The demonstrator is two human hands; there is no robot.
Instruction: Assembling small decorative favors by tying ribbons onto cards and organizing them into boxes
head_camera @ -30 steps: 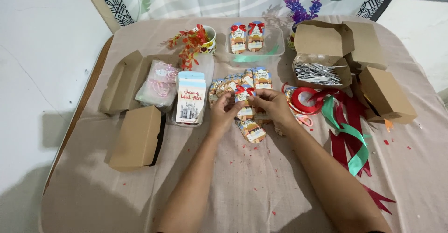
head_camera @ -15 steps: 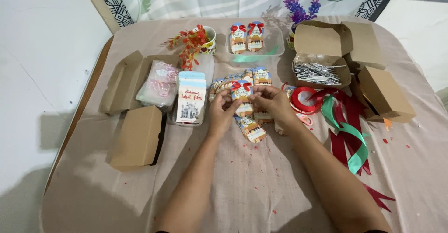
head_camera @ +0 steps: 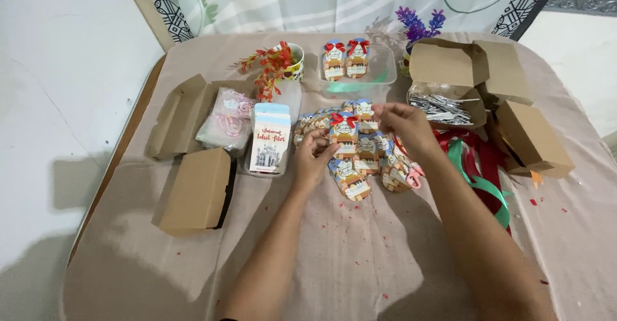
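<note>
Left hand: left hand [head_camera: 316,157] curled beside the small printed favour packet with a red ribbon bow [head_camera: 344,134], fingers [head_camera: 323,149] pinching its left edge; packet lifted just off the pile.
Right hand: right hand [head_camera: 405,127] above the pile's right side, thumb and forefinger closed on something small I cannot make out, maybe a thread or tie.
Pile: heap of matching small printed packets [head_camera: 366,160] on the beige cloth-covered surface [head_camera: 360,257], just under both hands, some overlapping.
Handling (judgement): packet looks light, thin, card-backed with a crinkly wrap; likely bends easily, bow crushes if squeezed. Best held by the flat side edges, below the bow.
Left of pile: stack of white-and-blue printed cards [head_camera: 269,142]; beyond it a closed brown cardboard box [head_camera: 196,189].
Right of pile: red and green ribbon lengths [head_camera: 479,170], partly under the forearm.
Behind pile: clear plastic tray [head_camera: 379,80] holding two finished bowed packets.
Unclear: packet contents; pink object at the pile's right edge; contents of the open brown box [head_camera: 450,80] behind the ribbons, only silvery strips visible.
</note>
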